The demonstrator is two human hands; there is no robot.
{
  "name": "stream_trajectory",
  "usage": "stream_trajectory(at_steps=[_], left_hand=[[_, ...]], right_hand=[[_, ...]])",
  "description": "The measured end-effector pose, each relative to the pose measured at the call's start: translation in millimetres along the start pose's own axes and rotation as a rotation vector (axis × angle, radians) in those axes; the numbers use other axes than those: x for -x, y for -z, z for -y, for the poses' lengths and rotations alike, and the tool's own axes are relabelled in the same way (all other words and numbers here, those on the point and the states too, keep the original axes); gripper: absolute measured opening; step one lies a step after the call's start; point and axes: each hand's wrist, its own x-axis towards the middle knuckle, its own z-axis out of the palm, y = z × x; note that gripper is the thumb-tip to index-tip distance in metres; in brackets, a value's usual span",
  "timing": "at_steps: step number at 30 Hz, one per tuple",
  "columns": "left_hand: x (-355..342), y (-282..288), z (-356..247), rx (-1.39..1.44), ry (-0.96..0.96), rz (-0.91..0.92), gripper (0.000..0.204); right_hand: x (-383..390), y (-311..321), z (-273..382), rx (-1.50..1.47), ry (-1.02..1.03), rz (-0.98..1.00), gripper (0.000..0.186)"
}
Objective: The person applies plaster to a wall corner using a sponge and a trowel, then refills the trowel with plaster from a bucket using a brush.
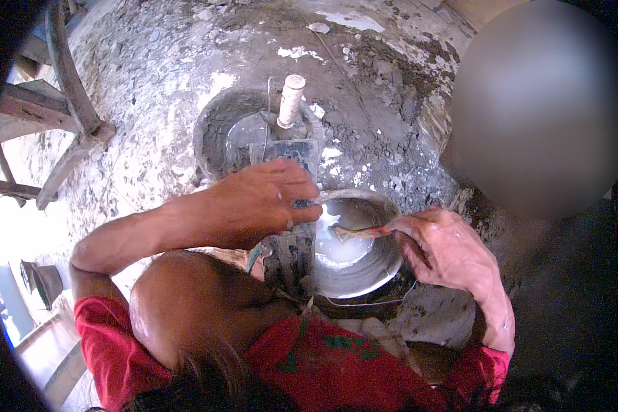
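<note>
My right hand [446,247] is closed round a small brush [364,232] with an orange-brown handle. Its pale tip hangs over a round metal bowl [364,285] holding cloudy whitish liquid. To the left, my left hand [268,202] hovers above or rests on a dark, worn board [288,261]. The fingers of that hand are curled; their tips and anything between them are hidden. Beyond the hand stands a white, dirt-smeared cylinder [290,103], by the far end of the board.
A mud-coated basin [209,141] sits past the board, with a thin wire [269,103] upright in it. Rough, stained ground [158,75] surrounds everything. Wooden beams [75,75] stand at far left. A blurred person [542,110] is close at right. My bent knee [185,302] is below my left arm.
</note>
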Motion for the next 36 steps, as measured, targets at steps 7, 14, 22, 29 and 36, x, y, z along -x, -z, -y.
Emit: stream_trajectory(at_steps=[7,14,22,29,36], left_hand=[[4,-46,9,-0.287,-0.161,0.13,0.013],[-1,-67,10,-0.291,-0.267,0.075,0.005],[-26,-38,-13,-0.366,-0.314,-0.043,0.008],[-40,11,-33,-0.488,-0.357,-0.002,0.009],[-58,71,-34,-0.385,-0.265,-0.134,0.018]], right_hand=[[-6,-9,-14,-0.023,0.081,-0.102,0.03],[-14,-102,-24,0.284,0.186,-0.004,0.032],[-35,-183,-49,0.636,0.05,-0.035,0.018],[0,-148,-32,0.309,0.153,-0.211,0.018],[58,-60,-23,0.07,-0.169,-0.047,0.027]])
